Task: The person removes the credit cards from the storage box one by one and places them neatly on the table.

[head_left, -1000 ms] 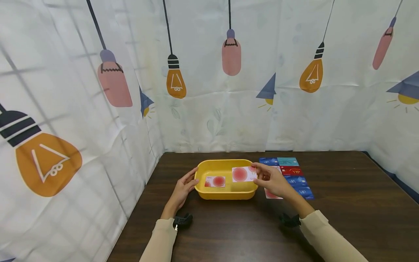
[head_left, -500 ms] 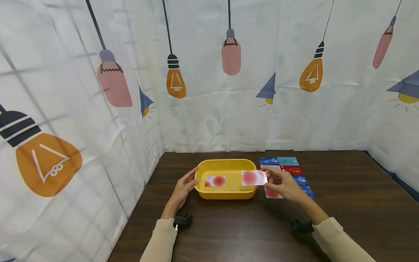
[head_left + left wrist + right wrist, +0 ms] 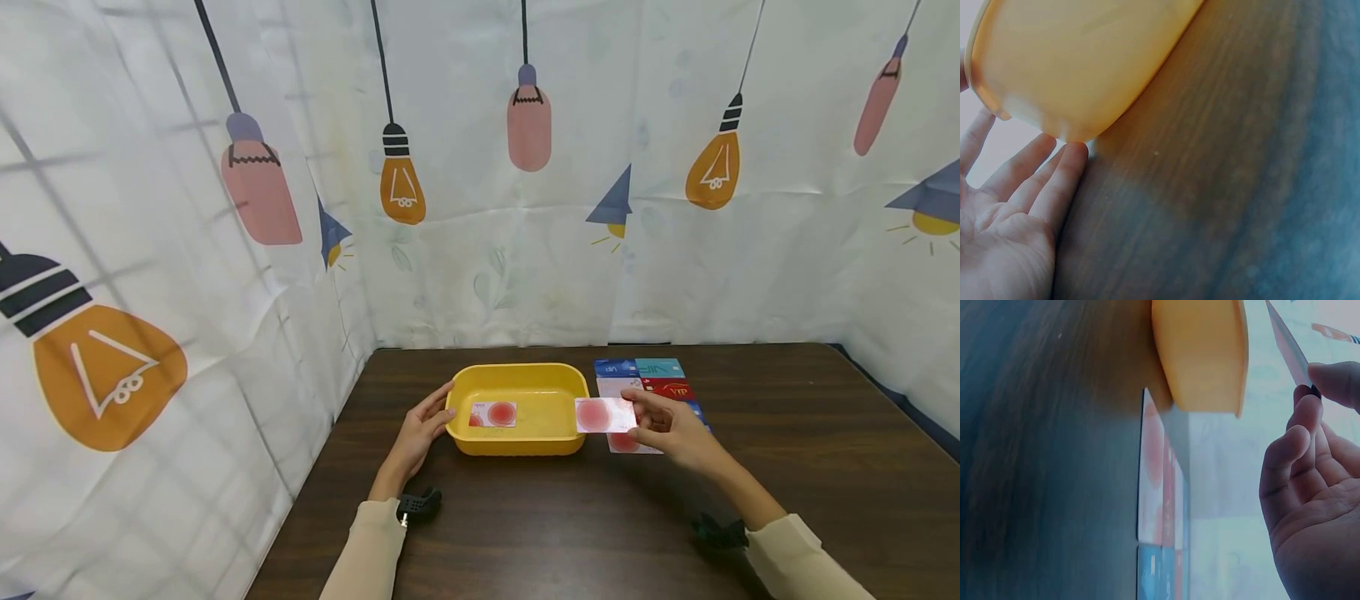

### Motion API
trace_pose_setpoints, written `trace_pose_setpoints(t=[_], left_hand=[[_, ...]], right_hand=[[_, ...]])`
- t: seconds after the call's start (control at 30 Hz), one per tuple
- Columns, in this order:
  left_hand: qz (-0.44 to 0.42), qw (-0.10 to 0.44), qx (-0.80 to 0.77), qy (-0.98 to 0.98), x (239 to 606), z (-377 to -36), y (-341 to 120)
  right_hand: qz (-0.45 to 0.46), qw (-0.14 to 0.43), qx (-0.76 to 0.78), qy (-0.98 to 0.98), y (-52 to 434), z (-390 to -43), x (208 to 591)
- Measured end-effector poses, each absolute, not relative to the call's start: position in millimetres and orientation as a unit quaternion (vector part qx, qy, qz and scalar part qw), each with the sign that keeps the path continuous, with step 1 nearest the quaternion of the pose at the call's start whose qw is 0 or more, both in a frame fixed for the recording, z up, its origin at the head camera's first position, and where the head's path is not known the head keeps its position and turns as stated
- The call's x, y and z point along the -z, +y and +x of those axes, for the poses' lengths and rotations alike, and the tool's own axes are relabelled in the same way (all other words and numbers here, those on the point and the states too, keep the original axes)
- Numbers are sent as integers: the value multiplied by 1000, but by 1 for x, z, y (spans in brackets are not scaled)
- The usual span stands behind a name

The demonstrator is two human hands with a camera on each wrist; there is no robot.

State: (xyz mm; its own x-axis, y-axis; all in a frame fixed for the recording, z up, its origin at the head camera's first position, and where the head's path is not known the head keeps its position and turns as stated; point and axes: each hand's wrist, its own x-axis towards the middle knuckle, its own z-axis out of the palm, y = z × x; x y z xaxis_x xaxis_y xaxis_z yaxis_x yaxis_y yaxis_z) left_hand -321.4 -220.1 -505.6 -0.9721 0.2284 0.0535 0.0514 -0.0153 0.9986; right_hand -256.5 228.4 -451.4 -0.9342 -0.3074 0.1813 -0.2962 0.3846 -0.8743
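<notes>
While the left hand (image 3: 418,435) rests open-fingered against the yellow tray (image 3: 517,442) on the worktop (image 3: 787,467), the right hand (image 3: 675,429) pinches a red-spotted card (image 3: 603,415) over the tray's right rim.

dark wooden table (image 3: 787,467), lightbulb-print curtain (image 3: 480,208), cards in rows (image 3: 660,379)

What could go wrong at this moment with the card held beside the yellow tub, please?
The right hand pinches the white card with the red circle only by one end, so it could slip onto the cards on the table. The left hand merely touches the yellow tub, which may slide if bumped.
</notes>
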Motion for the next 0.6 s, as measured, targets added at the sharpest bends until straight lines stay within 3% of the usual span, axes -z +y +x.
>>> trace_pose_setpoints(t=[0.6], left_hand=[[99, 67, -709, 694, 505, -320, -221]], right_hand=[[-156, 13, 496, 854, 257, -240, 458]])
